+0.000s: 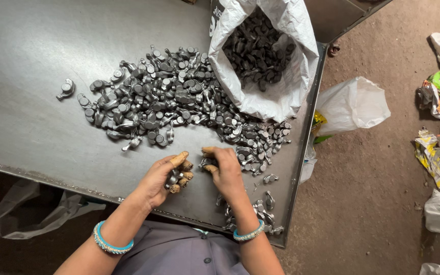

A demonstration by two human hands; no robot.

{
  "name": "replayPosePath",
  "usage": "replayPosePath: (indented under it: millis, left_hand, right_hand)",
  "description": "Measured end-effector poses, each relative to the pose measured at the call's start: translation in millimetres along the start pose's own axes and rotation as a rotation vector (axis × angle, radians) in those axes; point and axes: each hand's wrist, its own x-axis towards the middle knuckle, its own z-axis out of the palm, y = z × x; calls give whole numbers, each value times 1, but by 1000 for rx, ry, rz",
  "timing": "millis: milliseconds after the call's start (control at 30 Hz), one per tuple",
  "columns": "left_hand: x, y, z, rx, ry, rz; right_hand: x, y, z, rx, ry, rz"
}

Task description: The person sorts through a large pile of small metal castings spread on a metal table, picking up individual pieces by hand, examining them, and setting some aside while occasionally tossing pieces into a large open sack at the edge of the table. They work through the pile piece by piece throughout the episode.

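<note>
My left hand [165, 177] is curled around several small grey metal parts [174, 178] near the table's front edge. My right hand [225, 169] sits just to its right, fingers closed on a metal part [209, 162] at the edge of the heap. A big pile of the same forged metal parts [164, 102] spreads across the steel table [26, 76] beyond both hands. A white woven sack [281, 97] lies open at the far right of the table, with more parts inside it [255, 48].
A few loose parts [260, 214] lie near the table's front right corner, and one lone part [66, 89] lies left of the pile. Plastic bags [352, 104] and litter [434, 158] lie on the dirt floor to the right. Another bag [36, 214] hangs below the table's left front edge.
</note>
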Motion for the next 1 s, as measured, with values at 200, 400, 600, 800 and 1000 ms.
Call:
replayPosePath:
  millis: [200,400,600,800,1000]
  left_hand:
    - [4,-4,2,14,-23,-23]
    - [9,-14,13,43,-76,-23]
    - [11,-31,19,10,-68,-11]
    - [8,-24,5,-166,-73,-72]
    - [-22,38,-51,88,108,475]
  right_hand:
    - [-33,33,-6,1105,-1,391]
    - [-48,49,-15,1369,-50,623]
    - [-43,28,-16,1214,-104,508]
    - [-19,-16,2,683,-84,177]
    - [31,-56,25,291,-17,-8]
